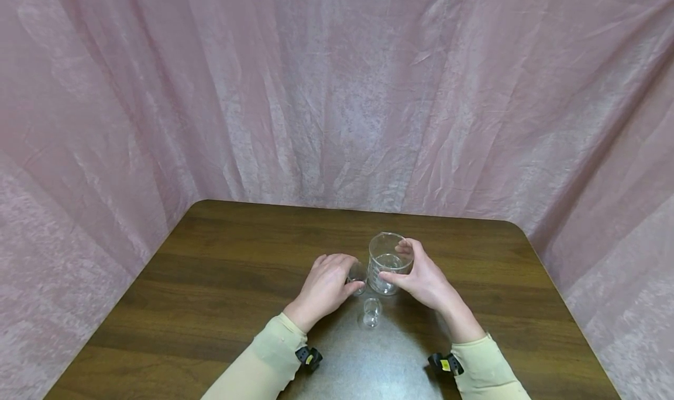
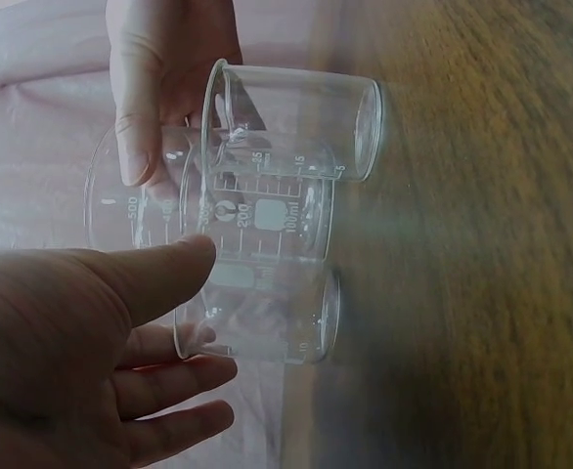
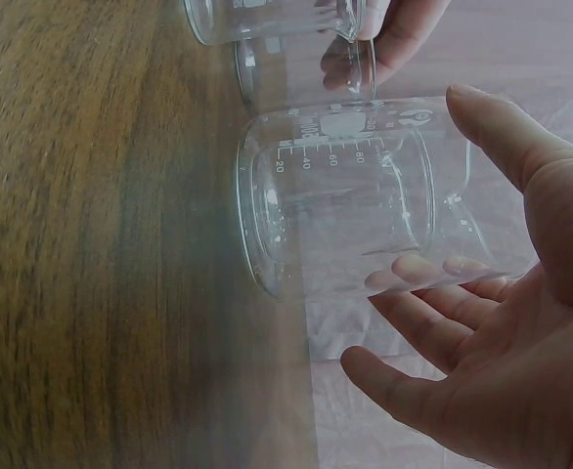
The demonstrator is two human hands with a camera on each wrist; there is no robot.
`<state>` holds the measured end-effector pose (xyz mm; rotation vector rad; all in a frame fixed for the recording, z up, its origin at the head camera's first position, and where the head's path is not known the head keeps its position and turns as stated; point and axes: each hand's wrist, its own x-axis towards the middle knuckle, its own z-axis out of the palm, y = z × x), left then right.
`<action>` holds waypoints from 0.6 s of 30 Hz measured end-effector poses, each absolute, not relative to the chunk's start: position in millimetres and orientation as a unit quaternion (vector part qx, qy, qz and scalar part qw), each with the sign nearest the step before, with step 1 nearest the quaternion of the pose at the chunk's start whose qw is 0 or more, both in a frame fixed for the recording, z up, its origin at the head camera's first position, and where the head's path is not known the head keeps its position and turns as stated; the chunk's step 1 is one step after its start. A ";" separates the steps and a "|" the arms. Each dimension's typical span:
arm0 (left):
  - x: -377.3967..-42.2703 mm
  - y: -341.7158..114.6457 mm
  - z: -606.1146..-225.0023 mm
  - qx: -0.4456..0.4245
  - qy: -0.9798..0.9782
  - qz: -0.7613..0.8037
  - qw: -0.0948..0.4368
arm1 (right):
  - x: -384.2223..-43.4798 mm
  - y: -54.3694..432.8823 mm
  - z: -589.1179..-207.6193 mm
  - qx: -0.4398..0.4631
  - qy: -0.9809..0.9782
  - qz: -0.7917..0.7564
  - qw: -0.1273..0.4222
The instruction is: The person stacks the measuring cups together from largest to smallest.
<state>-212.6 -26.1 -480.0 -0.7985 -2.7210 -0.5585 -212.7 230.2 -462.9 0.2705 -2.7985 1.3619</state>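
Observation:
My left hand (image 1: 327, 280) holds a small glass beaker (image 1: 358, 271) near its rim, thumb on the near side. My right hand (image 1: 423, 280) is around a large glass beaker (image 1: 375, 251), thumb in front and fingers behind. Inside that large beaker a smaller beaker (image 3: 340, 181) shows through the glass, its scale marked 20 to 80. The two held beakers stand side by side, close together. A third, smallest beaker (image 1: 371, 313) stands upright on the table just nearer to me, between the hands. Glass overlaps in the left wrist view, where white measuring marks are visible.
The brown wooden table (image 1: 237, 259) carries the beakers. Its far edge lies beyond the hands, and a pink curtain (image 1: 337, 96) hangs behind it and along the sides. Each sleeve has a black wrist camera (image 1: 309, 358) strapped to it.

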 end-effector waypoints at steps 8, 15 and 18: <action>-212.6 -25.3 -480.4 -0.263 -0.937 -0.203 0.107 | -212.4 230.3 -462.5 0.085 -0.895 0.437 0.007; -212.4 -24.6 -481.9 -0.256 -0.940 -0.199 0.108 | -212.1 230.0 -462.0 0.086 -0.895 0.438 0.004; -212.3 -24.6 -482.3 -0.254 -0.940 -0.198 0.111 | -212.2 229.8 -462.2 0.086 -0.895 0.437 0.005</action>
